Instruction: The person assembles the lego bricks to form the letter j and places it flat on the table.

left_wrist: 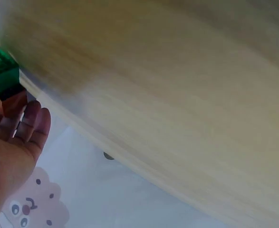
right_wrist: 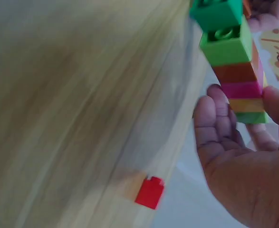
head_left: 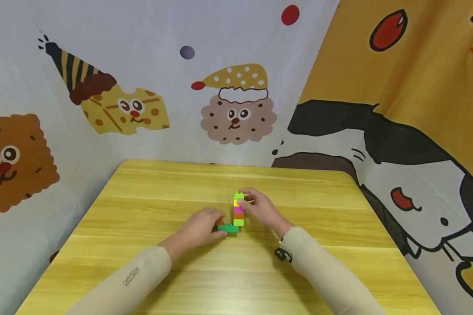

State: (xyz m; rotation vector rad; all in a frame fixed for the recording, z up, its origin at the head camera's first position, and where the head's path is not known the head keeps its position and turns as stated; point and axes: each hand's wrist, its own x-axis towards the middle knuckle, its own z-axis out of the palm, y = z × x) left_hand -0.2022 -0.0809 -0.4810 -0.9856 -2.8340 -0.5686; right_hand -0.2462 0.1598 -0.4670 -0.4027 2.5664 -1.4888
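A tower of toy building bricks (head_left: 238, 214) rises upright above the table, stacked lime, yellow, pink, orange and lime. My right hand (head_left: 262, 210) grips its upper part between thumb and fingers; the right wrist view shows the same tower (right_wrist: 236, 72) in that grasp. Beside the tower's foot is a green brick (head_left: 229, 229), touching or nearly touching the bottom lime brick. My left hand (head_left: 199, 227) pinches the green brick from the left, fingers around an orange brick (left_wrist: 14, 102) joined to it. Part of the orange brick is hidden by the fingers.
A single red brick (right_wrist: 150, 192) lies on the table in the right wrist view; the head view does not show it. The wooden table (head_left: 142, 188) meets a cartoon-printed cloth (head_left: 157, 146) at its back edge.
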